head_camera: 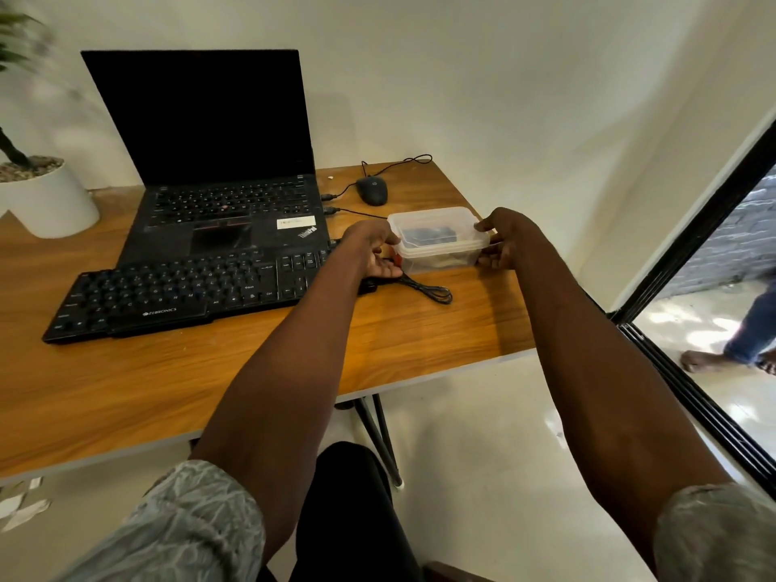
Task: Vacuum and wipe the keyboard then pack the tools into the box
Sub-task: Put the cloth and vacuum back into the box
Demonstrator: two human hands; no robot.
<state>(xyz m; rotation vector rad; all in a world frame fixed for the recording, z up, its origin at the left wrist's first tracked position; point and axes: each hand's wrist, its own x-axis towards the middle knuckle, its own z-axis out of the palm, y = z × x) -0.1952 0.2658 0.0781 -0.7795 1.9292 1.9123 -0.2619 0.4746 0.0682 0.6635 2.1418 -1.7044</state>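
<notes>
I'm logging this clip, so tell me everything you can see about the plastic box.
The plastic box is a clear, rectangular container with rounded corners and its lid on. It sits upright on the wooden table, right of the keyboard. Something dark shows inside. The left hand and right hand grip its opposite ends.

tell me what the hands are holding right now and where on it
Both hands hold the clear plastic box by its short ends: the left hand grips the left end, the right hand the right end, thumbs at the lid rim.
</notes>
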